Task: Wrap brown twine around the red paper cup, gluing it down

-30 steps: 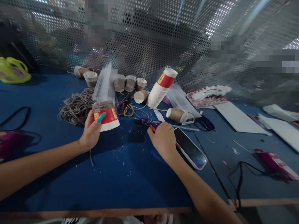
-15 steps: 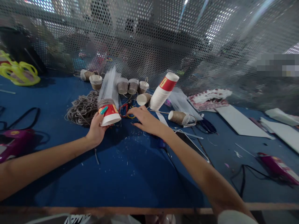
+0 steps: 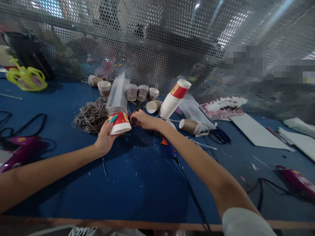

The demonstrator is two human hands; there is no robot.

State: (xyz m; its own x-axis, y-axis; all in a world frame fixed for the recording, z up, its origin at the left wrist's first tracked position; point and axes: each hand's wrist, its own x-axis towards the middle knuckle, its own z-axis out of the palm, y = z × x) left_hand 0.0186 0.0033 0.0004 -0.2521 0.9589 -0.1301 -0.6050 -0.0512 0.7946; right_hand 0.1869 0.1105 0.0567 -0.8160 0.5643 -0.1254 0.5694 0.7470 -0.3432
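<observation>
My left hand (image 3: pixel 106 137) is closed around a red and white paper cup (image 3: pixel 120 126), tilted on its side, its white rim toward me. Grey cord is wound round the cup's far end. Just right of the cup, my right hand (image 3: pixel 142 119) has its fingers curled on the red handles of what look like scissors (image 3: pixel 132 113); the blades cannot be made out. A heap of grey cord (image 3: pixel 91 114) lies beside the cup on the left. Behind the cup is a bundle of clear plastic sleeves (image 3: pixel 117 90).
A leaning stack of paper cups (image 3: pixel 169 103) stands behind my right hand, near several cord-wrapped cups (image 3: pixel 132 92). Glue guns lie at left (image 3: pixel 23 149) and right (image 3: pixel 294 178). A yellow crown-shaped item (image 3: pixel 27 78) sits far left. Perforated metal mesh (image 3: pixel 157 42) closes off the back.
My right hand has moved left toward the cup, and its fingers have closed on the red handles. The cup stays in my left hand. The view has shifted slightly.
</observation>
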